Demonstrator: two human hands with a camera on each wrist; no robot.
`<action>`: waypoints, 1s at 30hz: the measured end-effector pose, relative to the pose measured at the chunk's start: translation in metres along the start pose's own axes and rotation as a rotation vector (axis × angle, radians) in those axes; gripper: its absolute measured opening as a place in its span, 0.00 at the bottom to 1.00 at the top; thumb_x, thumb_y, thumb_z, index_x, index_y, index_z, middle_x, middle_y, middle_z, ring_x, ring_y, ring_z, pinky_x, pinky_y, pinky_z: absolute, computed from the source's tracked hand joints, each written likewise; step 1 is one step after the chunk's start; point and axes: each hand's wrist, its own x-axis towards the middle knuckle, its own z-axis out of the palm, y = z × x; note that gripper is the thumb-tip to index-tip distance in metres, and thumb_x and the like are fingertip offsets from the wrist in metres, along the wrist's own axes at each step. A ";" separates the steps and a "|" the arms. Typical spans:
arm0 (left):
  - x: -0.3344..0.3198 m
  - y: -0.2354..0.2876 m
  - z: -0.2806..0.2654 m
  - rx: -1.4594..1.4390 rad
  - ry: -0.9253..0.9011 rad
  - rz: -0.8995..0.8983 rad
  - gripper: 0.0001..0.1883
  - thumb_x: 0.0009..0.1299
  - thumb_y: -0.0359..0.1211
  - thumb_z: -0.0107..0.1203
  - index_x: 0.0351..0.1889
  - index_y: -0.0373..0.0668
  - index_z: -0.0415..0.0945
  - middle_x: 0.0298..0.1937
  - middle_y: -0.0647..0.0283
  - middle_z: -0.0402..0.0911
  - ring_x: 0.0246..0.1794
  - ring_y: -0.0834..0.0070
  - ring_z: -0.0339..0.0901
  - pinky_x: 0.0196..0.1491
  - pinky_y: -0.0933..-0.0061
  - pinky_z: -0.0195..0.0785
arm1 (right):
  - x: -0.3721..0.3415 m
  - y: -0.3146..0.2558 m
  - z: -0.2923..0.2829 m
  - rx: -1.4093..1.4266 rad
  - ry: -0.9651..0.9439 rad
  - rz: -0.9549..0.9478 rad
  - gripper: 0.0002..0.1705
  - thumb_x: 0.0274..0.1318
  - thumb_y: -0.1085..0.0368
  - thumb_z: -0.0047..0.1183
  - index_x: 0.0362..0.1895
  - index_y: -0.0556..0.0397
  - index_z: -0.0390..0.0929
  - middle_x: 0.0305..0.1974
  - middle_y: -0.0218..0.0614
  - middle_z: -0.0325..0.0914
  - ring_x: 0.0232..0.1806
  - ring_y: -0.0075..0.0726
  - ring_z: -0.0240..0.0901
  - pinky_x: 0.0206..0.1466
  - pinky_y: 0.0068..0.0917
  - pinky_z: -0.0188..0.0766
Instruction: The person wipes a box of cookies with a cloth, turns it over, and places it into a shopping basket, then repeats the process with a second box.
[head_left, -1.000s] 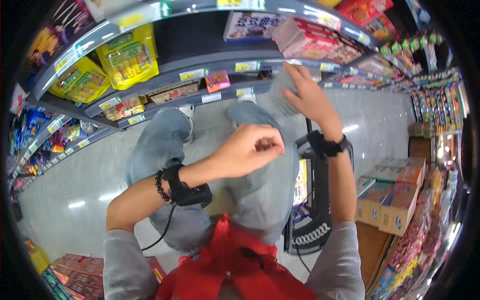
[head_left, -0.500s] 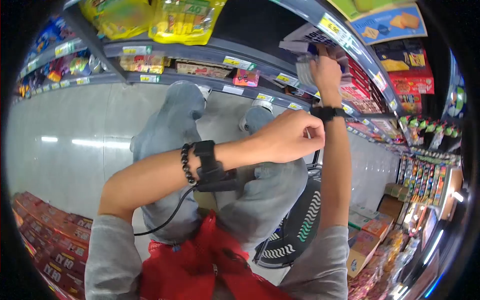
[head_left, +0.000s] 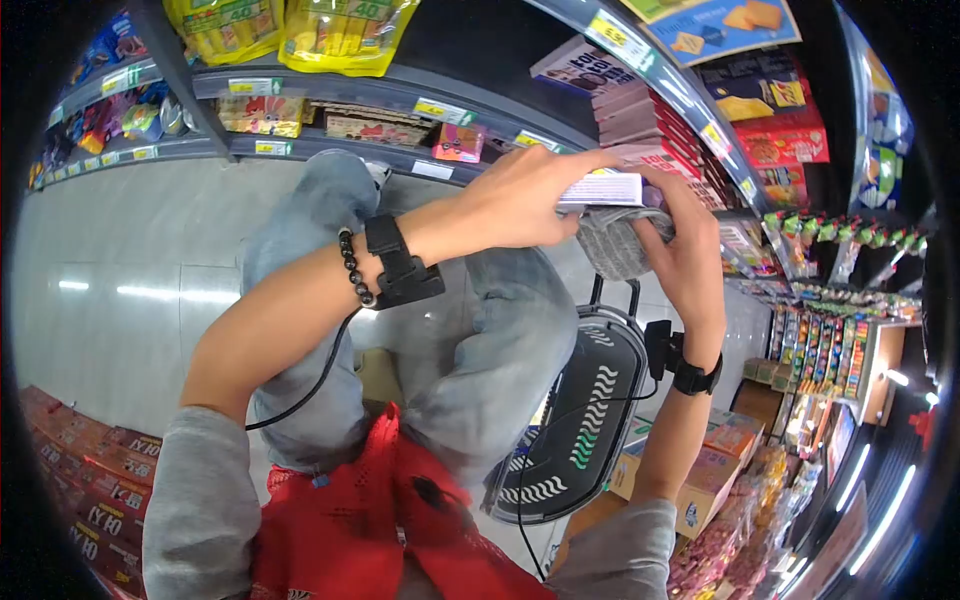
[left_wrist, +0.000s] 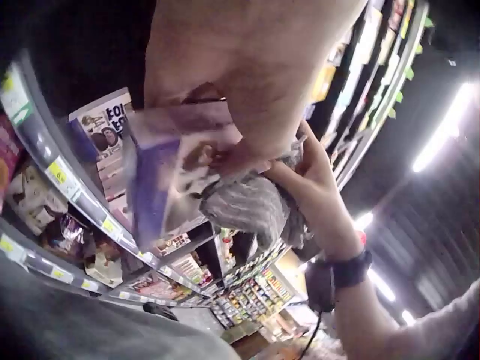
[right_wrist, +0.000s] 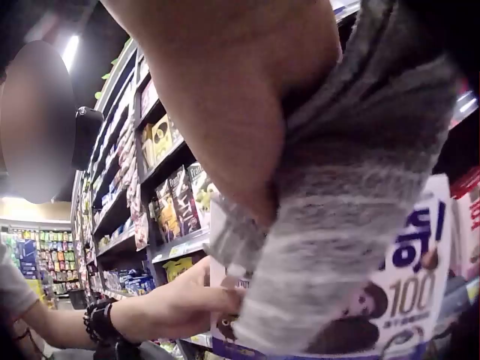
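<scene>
A white and purple snack box [head_left: 605,190] is held between both hands in front of the lower shelves. My left hand [head_left: 520,195] grips its left end, thumb below and fingers over the top. On the other side, my right hand [head_left: 685,235] holds the box together with a grey striped cloth [head_left: 612,243], which hangs below it. In the left wrist view the purple side of the box [left_wrist: 161,180] faces the camera. The right wrist view shows the printed front of the box [right_wrist: 412,300], partly hidden by the cloth [right_wrist: 322,247].
A similar box [head_left: 585,72] lies on the shelf beside stacked pink boxes [head_left: 650,130]. Yellow snack bags [head_left: 345,35] stand farther left. A black basket [head_left: 600,390] with wave-shaped slots is by the right knee. Cartons [head_left: 700,470] are at the right.
My right hand has come back from the shelf with the snack box and the cloth. My left hand, earlier curled with nothing visible in it, now grips the box's left end.
</scene>
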 end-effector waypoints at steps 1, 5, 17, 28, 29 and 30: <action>-0.001 0.000 0.004 -0.067 -0.009 -0.018 0.32 0.56 0.28 0.63 0.62 0.39 0.69 0.42 0.49 0.84 0.39 0.57 0.83 0.44 0.62 0.75 | -0.004 -0.005 -0.002 0.034 0.015 0.022 0.25 0.45 0.79 0.56 0.52 0.55 0.74 0.48 0.46 0.77 0.50 0.55 0.75 0.53 0.37 0.70; -0.007 0.007 0.008 -0.456 -0.058 -0.242 0.27 0.62 0.34 0.67 0.57 0.34 0.72 0.40 0.57 0.85 0.38 0.74 0.82 0.42 0.71 0.75 | -0.015 0.016 -0.007 -0.159 0.627 0.120 0.25 0.53 0.77 0.56 0.57 0.57 0.72 0.53 0.45 0.77 0.54 0.47 0.75 0.57 0.34 0.68; -0.029 -0.003 0.028 -0.992 0.084 -0.501 0.19 0.64 0.30 0.65 0.52 0.36 0.78 0.44 0.64 0.84 0.44 0.80 0.79 0.49 0.77 0.72 | -0.054 -0.015 0.075 0.024 0.231 0.060 0.32 0.64 0.63 0.43 0.72 0.55 0.61 0.74 0.56 0.53 0.75 0.59 0.48 0.76 0.51 0.39; -0.034 -0.001 0.009 -0.962 -0.170 -0.506 0.26 0.62 0.23 0.59 0.60 0.37 0.70 0.50 0.61 0.82 0.50 0.75 0.79 0.55 0.71 0.71 | -0.044 -0.046 0.082 0.380 0.307 0.032 0.30 0.69 0.62 0.34 0.73 0.56 0.59 0.74 0.53 0.53 0.76 0.56 0.47 0.77 0.46 0.38; -0.034 -0.002 0.011 -1.054 -0.126 -0.484 0.27 0.62 0.22 0.60 0.61 0.36 0.70 0.52 0.60 0.81 0.51 0.74 0.79 0.56 0.70 0.70 | -0.043 -0.027 0.075 0.440 0.337 0.054 0.29 0.69 0.65 0.34 0.72 0.57 0.60 0.73 0.52 0.57 0.74 0.56 0.53 0.76 0.44 0.43; -0.033 0.001 0.012 -1.055 -0.094 -0.464 0.27 0.61 0.23 0.61 0.61 0.36 0.70 0.53 0.60 0.81 0.51 0.74 0.78 0.57 0.70 0.71 | -0.041 -0.007 0.072 0.273 0.453 0.039 0.27 0.68 0.70 0.34 0.71 0.58 0.63 0.70 0.51 0.63 0.70 0.54 0.60 0.73 0.42 0.50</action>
